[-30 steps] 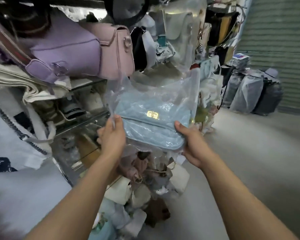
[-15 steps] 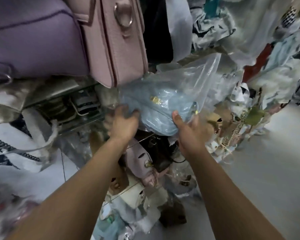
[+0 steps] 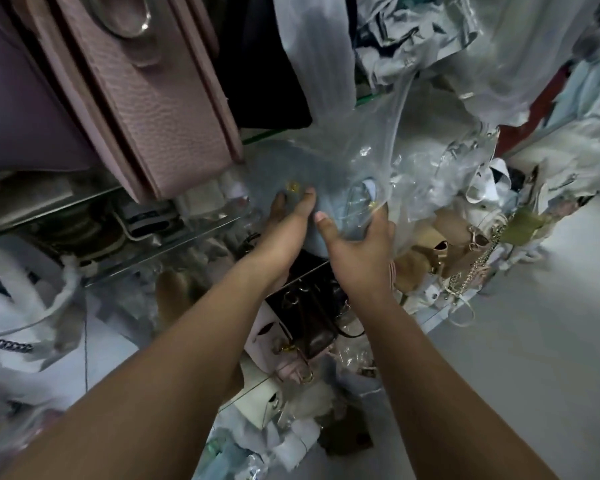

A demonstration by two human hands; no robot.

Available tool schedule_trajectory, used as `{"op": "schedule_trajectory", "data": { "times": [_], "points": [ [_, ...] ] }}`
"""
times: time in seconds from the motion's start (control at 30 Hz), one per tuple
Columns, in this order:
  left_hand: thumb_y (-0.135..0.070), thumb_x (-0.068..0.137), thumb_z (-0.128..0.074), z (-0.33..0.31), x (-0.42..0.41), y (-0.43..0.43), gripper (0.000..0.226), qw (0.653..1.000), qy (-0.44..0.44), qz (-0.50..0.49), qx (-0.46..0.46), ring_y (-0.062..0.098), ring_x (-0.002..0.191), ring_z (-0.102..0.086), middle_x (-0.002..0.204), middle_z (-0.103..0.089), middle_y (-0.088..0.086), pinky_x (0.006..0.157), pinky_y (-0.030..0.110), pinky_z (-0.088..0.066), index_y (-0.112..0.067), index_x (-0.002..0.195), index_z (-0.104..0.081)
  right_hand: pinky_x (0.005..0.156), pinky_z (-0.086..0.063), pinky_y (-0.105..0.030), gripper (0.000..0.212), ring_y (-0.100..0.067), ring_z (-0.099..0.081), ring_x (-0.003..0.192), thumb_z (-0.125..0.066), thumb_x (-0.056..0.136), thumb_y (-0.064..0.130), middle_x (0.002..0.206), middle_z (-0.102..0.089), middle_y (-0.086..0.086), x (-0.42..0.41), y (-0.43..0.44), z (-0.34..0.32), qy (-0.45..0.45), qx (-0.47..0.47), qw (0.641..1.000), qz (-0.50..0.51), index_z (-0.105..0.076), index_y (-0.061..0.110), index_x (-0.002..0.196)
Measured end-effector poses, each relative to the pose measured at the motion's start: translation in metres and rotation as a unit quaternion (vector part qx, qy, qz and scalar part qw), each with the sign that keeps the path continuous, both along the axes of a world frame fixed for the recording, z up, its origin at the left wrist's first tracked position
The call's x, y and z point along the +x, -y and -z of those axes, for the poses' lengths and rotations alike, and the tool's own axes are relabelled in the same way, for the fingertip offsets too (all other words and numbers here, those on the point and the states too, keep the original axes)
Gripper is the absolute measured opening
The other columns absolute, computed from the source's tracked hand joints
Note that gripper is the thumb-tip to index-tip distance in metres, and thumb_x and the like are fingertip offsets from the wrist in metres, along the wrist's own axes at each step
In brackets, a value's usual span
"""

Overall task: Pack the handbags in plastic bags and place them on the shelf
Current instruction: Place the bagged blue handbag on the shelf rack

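Note:
A light blue quilted handbag (image 3: 302, 174) with a gold clasp sits inside a clear plastic bag (image 3: 368, 147), pushed in over the glass shelf (image 3: 174, 244) under a pink handbag. My left hand (image 3: 288, 220) presses against its near left side, fingers partly under the plastic. On the near right side, my right hand (image 3: 357, 240) grips the bagged handbag with the thumb on top. The far half of the blue bag is dim and blurred behind the plastic.
A pink handbag (image 3: 146, 109) and a purple bag (image 3: 25, 109) hang over the shelf at upper left. A dark brown bag (image 3: 309, 313) lies below my hands. White wrapped bags and chain straps (image 3: 475, 268) crowd the right. Grey floor (image 3: 541, 341) lies to the right.
Both hands have carried the bagged blue handbag forward and down into the shelf gap beneath the pink handbag. My view has moved much closer to the shelf.

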State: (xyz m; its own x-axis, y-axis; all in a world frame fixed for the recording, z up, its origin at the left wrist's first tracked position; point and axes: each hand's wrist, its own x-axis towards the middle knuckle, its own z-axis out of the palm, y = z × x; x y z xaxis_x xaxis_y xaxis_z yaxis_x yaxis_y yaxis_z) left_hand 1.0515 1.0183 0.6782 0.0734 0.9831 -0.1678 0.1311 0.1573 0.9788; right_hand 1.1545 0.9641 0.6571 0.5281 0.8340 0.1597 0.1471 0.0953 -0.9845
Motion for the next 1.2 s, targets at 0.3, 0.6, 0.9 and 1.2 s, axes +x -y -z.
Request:
{"op": "schedule_trajectory", "data": {
  "times": [0.3,0.6,0.9,1.2],
  "points": [
    [-0.085,0.065,-0.051,0.003,0.000,-0.005,0.097,0.998,-0.055,0.019,0.019,0.011,0.135,-0.049,0.148,-0.051,-0.013,0.118,0.041,-0.034,-0.044,0.150,-0.031,0.096,-0.032,0.003,0.098,0.020,-0.037,0.111,-0.083,0.079,0.041,0.144,-0.041,0.003,0.002,-0.012,0.009,-0.019,0.003,0.999,-0.041,-0.021,0.045,0.154],
    [-0.073,0.088,-0.046,-0.006,-0.001,0.005,0.075,0.995,-0.089,-0.006,-0.036,0.018,0.137,-0.047,0.153,-0.046,-0.010,0.101,0.040,-0.042,-0.041,0.153,-0.026,0.105,-0.048,-0.042,0.089,-0.013,-0.051,0.127,-0.083,0.067,0.055,0.133,-0.051,0.010,-0.007,0.004,0.021,0.017,0.022,0.998,0.050,-0.037,0.042,0.143],
    [-0.056,0.082,-0.064,0.000,0.005,0.030,0.075,0.985,0.046,-0.159,0.046,0.017,0.119,-0.060,0.132,-0.059,-0.007,0.105,0.046,-0.049,-0.041,0.148,-0.032,0.099,-0.048,-0.046,0.059,-0.018,-0.048,0.117,-0.084,0.072,0.046,0.119,-0.048,0.004,-0.008,0.027,0.035,0.098,0.055,0.987,0.114,-0.056,0.024,0.119],
    [-0.067,0.067,-0.065,-0.010,0.029,0.023,0.086,0.996,0.048,-0.068,0.043,0.018,0.127,-0.058,0.145,-0.054,-0.011,0.106,0.047,-0.048,-0.042,0.145,-0.039,0.079,-0.054,-0.042,0.040,-0.012,-0.057,0.088,-0.074,0.084,0.041,0.093,-0.054,0.008,0.004,0.023,0.032,0.129,0.051,0.989,0.059,-0.054,0.031,0.117]
  ]
}}
